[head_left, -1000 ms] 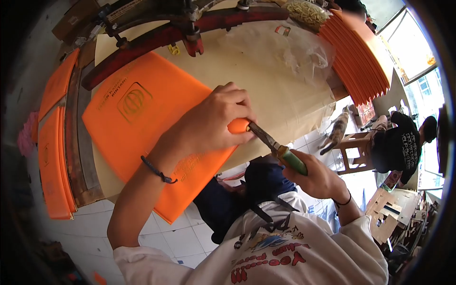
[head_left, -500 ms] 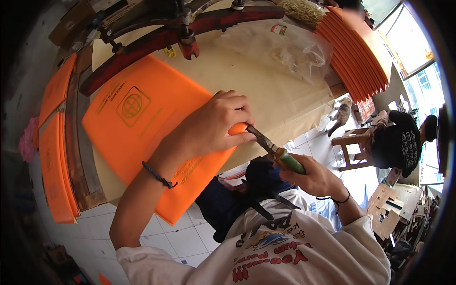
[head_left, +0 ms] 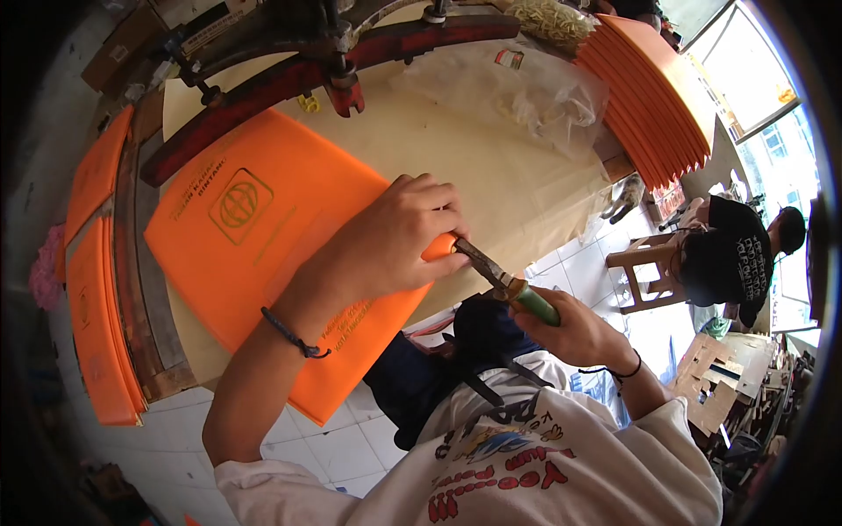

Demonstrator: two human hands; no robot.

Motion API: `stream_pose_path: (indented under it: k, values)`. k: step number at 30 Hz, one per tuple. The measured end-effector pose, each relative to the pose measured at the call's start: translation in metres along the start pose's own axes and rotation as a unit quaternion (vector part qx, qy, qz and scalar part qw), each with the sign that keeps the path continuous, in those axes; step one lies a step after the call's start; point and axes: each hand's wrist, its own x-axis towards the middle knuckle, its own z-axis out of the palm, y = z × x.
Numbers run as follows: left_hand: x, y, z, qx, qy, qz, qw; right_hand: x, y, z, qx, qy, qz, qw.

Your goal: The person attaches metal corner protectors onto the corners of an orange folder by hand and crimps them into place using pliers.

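Note:
An orange folder [head_left: 289,206] with gold printing and a globe emblem lies tilted on the paper-covered table, its lower corner past the edge. My left hand [head_left: 412,230] is closed on the folder's right edge, which is curled up between thumb and fingers. In my right hand [head_left: 574,329] is a green-handled tool [head_left: 538,307] with a dark, worn metal shaft. Its tip meets the curled edge beside my left thumb and fingertips; the very end is hidden there, so I cannot tell its shape.
A red and black metal press frame [head_left: 263,92] spans the table's far side. Clear plastic [head_left: 526,92] lies behind my hands. Orange folders are stacked at the right [head_left: 653,101] and left [head_left: 96,316]. A person [head_left: 732,254] sits by a wooden stool [head_left: 645,272].
The whole view has shifted slightly, mostly leftward. Both hands keep their hold, with the tool's tip still at the folder's edge. The seated person has changed posture a little.

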Motion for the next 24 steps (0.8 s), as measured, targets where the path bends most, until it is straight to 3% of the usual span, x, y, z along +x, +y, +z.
stream_pose_path:
  k: [9, 12, 16, 20, 22, 24]
  values:
    - [0.0, -0.001, 0.0, 0.011, 0.014, 0.024, 1.0, 0.003, 0.01, 0.002, 0.003, 0.01, -0.05, 0.999]
    - [-0.003, 0.006, 0.002, 0.103, 0.023, 0.038, 0.994, -0.001, 0.0, -0.002, -0.012, -0.015, 0.019, 1.0]
    - [-0.023, 0.059, -0.01, 0.336, -0.01, 0.042, 0.941, 0.001, 0.004, -0.001, -0.009, -0.009, 0.026, 1.0]
    - [-0.061, 0.14, -0.011, 0.248, -0.116, -0.013, 0.962, 0.0, 0.008, -0.002, 0.013, -0.017, 0.022, 1.0]
    - [-0.067, 0.168, -0.015, -0.06, -0.217, -0.044, 0.973, 0.002, 0.013, -0.002, 0.01, -0.019, 0.022, 1.0]
    - [-0.076, 0.177, 0.031, -0.142, -0.158, -0.005, 0.977, 0.004, 0.009, -0.003, 0.013, -0.029, 0.033, 0.999]
